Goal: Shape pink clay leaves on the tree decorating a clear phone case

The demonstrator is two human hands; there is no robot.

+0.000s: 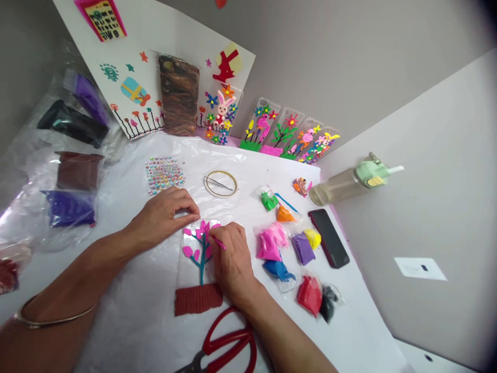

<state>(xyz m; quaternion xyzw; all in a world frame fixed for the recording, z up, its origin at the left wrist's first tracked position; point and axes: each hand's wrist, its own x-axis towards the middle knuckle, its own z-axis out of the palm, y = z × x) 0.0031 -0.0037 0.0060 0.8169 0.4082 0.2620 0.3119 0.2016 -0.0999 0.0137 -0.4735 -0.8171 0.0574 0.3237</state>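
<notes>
Clear plastic case (188,274): lies flat on the counter (349,331) in front of the person, between the thin ring (236,183) and the red scissors (229,339).
Case's long axis: runs away from the person, almost straight, the top end leaning very slightly right.
Tree (202,261): its teal trunk follows that axis, crown towards the ring, foot in the brown band (199,299) at the near end.
Left hand (165,213): at the top left corner, thumb and forefinger tips drawn close together; whether they pinch the rim, I cannot tell.
Right hand (233,259): over the case's right side, fingers bunched around a small pink piece (219,243).
Case's feel: probably light, fairly stiff and smooth enough to slide if nudged; best held by its bare edges or corners.
Pink leaves (187,252): likely soft and easily dented, so fingers should stay off them.
Pink piece's feel: probably soft and almost weightless; a gentle fingertip pinch at one end suits it.
</notes>
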